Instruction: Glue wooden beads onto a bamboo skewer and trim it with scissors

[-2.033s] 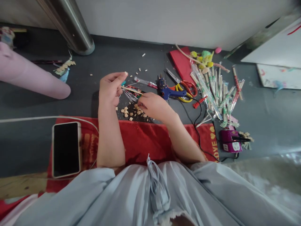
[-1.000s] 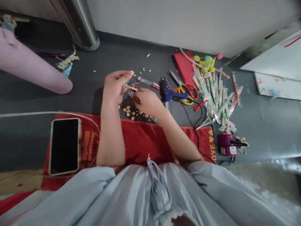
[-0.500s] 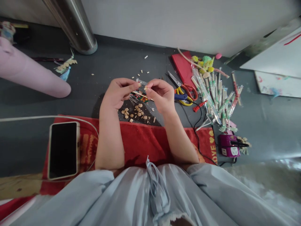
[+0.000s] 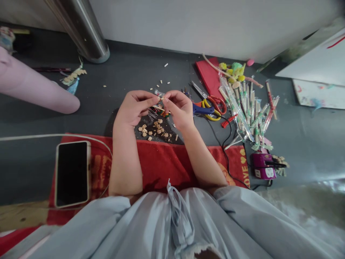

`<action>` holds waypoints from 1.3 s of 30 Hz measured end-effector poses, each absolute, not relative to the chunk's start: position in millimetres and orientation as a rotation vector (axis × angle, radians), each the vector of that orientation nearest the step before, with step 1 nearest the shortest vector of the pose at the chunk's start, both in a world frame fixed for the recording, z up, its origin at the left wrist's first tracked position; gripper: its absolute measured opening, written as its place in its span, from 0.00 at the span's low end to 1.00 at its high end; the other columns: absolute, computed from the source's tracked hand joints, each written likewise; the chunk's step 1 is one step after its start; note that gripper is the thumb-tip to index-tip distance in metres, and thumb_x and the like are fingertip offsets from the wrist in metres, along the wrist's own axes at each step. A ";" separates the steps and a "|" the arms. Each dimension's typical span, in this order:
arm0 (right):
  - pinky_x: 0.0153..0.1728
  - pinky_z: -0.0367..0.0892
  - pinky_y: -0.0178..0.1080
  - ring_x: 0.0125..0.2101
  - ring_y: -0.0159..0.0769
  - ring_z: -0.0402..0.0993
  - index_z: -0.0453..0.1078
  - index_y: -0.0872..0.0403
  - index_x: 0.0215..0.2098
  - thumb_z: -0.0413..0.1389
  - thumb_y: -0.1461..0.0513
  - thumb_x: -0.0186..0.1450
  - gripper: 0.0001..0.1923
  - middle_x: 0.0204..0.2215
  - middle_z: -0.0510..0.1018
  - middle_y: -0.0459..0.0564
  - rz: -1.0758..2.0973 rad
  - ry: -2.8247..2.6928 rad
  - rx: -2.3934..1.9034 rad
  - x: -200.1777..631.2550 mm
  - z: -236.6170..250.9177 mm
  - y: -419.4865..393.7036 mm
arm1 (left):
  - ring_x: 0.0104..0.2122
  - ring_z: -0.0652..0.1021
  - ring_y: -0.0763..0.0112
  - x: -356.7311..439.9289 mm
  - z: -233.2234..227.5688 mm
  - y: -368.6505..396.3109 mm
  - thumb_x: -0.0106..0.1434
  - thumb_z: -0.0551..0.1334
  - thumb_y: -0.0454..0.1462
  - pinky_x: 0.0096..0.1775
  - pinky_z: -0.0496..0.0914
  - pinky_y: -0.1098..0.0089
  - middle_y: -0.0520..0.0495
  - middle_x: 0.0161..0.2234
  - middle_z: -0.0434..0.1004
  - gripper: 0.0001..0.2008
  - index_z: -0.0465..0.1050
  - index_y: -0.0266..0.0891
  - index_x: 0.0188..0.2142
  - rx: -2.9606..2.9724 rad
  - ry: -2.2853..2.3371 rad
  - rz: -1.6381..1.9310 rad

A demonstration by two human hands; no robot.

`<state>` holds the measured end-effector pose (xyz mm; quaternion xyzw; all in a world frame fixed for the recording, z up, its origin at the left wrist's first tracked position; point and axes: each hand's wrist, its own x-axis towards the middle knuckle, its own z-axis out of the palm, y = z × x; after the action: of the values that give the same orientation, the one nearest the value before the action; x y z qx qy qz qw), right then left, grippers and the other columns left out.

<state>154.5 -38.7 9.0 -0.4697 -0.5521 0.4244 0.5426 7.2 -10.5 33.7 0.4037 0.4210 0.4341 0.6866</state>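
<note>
Fingertip to fingertip, my left hand (image 4: 134,108) and my right hand (image 4: 179,108) meet over the dark tabletop. Each is closed in a pinch. Between them shows a tiny pale wooden piece (image 4: 161,98), mostly covered by the fingers, so its exact shape is hidden. Just below the hands lies a scatter of small light-brown wooden pieces (image 4: 159,126), some flower-shaped. A thin pale stick (image 4: 159,108) and some wires (image 4: 152,114) lie under the fingers. Right of my right hand is a blue tool with a black cord (image 4: 203,110), beside the yellow-handled and red-handled scissors (image 4: 217,104).
A red towel (image 4: 167,162) lies along the near edge, with a phone (image 4: 72,173) on its left. Several wrapped sticks (image 4: 249,108) and a purple box (image 4: 263,166) are at right. A pink cylinder (image 4: 40,82) and a metal post (image 4: 83,30) stand at left.
My right hand has moved left, closing the small gap to my left hand; the fingertips now meet at the small piece. My left hand has hardly moved.
</note>
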 end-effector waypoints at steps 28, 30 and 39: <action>0.36 0.68 0.36 0.32 0.28 0.71 0.74 0.54 0.32 0.60 0.56 0.62 0.09 0.31 0.77 0.44 0.795 -1.552 -1.257 169.8 24.0 -40.8 | 0.13 0.54 0.87 7.3 27.4 -8.2 0.46 0.75 0.34 0.17 0.41 0.74 0.56 0.14 0.61 0.08 0.76 0.37 0.20 0.994 1.020 0.919; 0.38 0.69 0.36 0.33 0.29 0.72 0.74 0.54 0.32 0.60 0.56 0.62 0.09 0.31 0.77 0.44 0.793 -1.548 -1.249 170.0 24.4 -40.6 | 0.13 0.54 0.87 6.8 25.3 -7.7 0.45 0.75 0.34 0.17 0.41 0.74 0.56 0.14 0.61 0.08 0.77 0.37 0.20 0.989 0.995 0.940; 0.33 0.69 0.35 0.29 0.28 0.72 0.72 0.53 0.29 0.63 0.50 0.59 0.15 0.27 0.76 0.43 0.880 -1.458 -1.262 170.6 24.0 -40.4 | 0.13 0.55 0.86 7.8 22.8 -7.3 0.45 0.75 0.35 0.16 0.44 0.74 0.56 0.13 0.63 0.07 0.78 0.38 0.21 1.066 0.978 0.974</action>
<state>170.6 -40.4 24.0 -0.5193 -0.6000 0.3621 0.4891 7.8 -7.3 22.8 0.4679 0.4293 0.4274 0.6434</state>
